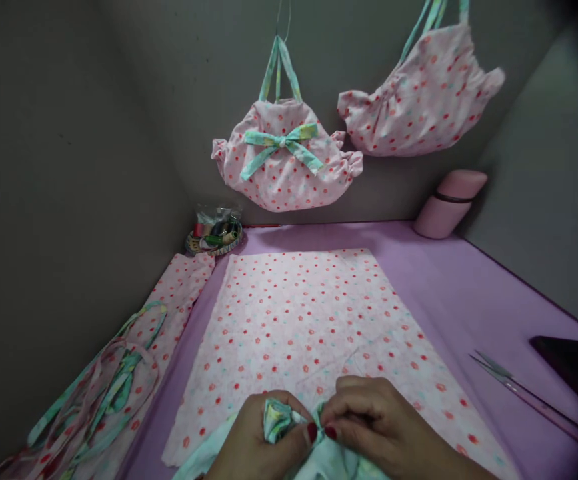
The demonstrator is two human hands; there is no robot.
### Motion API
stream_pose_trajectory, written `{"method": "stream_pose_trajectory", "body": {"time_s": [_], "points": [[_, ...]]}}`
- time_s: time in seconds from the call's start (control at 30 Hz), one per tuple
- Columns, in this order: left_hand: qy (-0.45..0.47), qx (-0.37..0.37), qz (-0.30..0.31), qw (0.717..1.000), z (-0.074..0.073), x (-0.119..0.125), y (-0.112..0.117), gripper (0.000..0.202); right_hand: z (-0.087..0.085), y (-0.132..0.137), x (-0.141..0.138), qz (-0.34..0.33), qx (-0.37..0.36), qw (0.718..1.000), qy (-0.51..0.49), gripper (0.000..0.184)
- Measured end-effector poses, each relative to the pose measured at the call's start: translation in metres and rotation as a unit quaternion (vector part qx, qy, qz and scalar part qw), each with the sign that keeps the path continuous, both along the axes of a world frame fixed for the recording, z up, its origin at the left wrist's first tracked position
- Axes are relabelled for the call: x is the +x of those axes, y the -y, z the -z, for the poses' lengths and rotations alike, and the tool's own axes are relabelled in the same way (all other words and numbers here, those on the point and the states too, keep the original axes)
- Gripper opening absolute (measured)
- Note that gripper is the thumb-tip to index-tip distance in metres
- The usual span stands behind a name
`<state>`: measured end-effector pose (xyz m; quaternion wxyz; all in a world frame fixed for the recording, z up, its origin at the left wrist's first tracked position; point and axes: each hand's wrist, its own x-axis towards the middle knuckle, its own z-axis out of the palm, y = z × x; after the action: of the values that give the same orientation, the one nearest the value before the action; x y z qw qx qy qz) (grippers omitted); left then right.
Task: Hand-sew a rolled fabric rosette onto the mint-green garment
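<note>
Both hands meet at the bottom centre, pinching a piece of mint green and yellow patterned fabric (277, 420). My left hand (263, 433) is closed, with thumb and forefinger on a bunched part of the cloth. Beside it my right hand (369, 420) pinches the same fabric, its thumb tip close to the left thumb. More of the mint cloth hangs below the fingers and runs out of the frame. Whether a needle or thread is between the fingertips I cannot make out. Under the hands lies a flat pink dotted fabric sheet (303, 307).
Scissors (513, 383) and a dark flat object (573, 367) lie at right. A pink bottle (446, 203) leans at the back. A small basket (213, 243) holds thread spools. Folded dotted fabric with ties (123, 373) is at left. Two dotted bags (289, 187) hang on the wall.
</note>
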<state>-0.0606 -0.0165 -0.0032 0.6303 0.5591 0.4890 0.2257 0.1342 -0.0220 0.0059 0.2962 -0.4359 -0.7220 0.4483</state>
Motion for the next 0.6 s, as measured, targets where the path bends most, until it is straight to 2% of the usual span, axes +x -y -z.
{"method": "stream_pose_trajectory", "body": {"time_s": [0.13, 0.2, 0.23, 0.3, 0.33, 0.37, 0.4, 0.47, 0.53, 0.6], "points": [[-0.008, -0.004, -0.006, 1.000, 0.003, 0.000, 0.002, 0.029, -0.003, 0.000, -0.003, 0.015, 0.014, 1.000, -0.001, 0.017], [-0.009, -0.009, -0.010, 1.000, 0.005, 0.000, 0.003, 0.028, -0.003, -0.003, 0.001, 0.073, 0.008, 0.997, -0.021, 0.017], [-0.009, -0.009, -0.011, 1.000, 0.006, -0.001, 0.003, 0.027, -0.002, -0.007, 0.006, 0.126, 0.001, 0.991, -0.042, 0.016], [-0.006, -0.011, -0.005, 1.000, 0.007, -0.002, 0.003, 0.026, 0.003, -0.016, 0.024, 0.279, -0.003, 0.953, -0.117, 0.009], [-0.001, -0.012, 0.003, 1.000, 0.006, -0.002, 0.002, 0.026, 0.005, -0.021, 0.037, 0.366, 0.003, 0.917, -0.161, 0.004], [0.003, -0.014, 0.010, 1.000, 0.005, -0.002, 0.001, 0.027, 0.008, -0.026, 0.051, 0.454, 0.017, 0.865, -0.212, 0.004], [0.005, -0.014, 0.017, 1.000, 0.003, -0.003, 0.001, 0.027, 0.010, -0.031, 0.064, 0.506, 0.036, 0.829, -0.237, 0.007], [-0.006, -0.019, 0.024, 1.000, 0.000, -0.003, 0.000, 0.028, 0.013, -0.038, 0.087, 0.561, 0.064, 0.783, -0.259, 0.011], [-0.023, -0.021, 0.014, 0.999, -0.001, -0.003, 0.000, 0.029, 0.013, -0.040, 0.094, 0.573, 0.067, 0.778, -0.251, 0.011], [-0.026, -0.017, 0.010, 0.999, 0.001, -0.004, 0.001, 0.029, 0.011, -0.035, 0.084, 0.549, 0.042, 0.803, -0.229, 0.014]]}}
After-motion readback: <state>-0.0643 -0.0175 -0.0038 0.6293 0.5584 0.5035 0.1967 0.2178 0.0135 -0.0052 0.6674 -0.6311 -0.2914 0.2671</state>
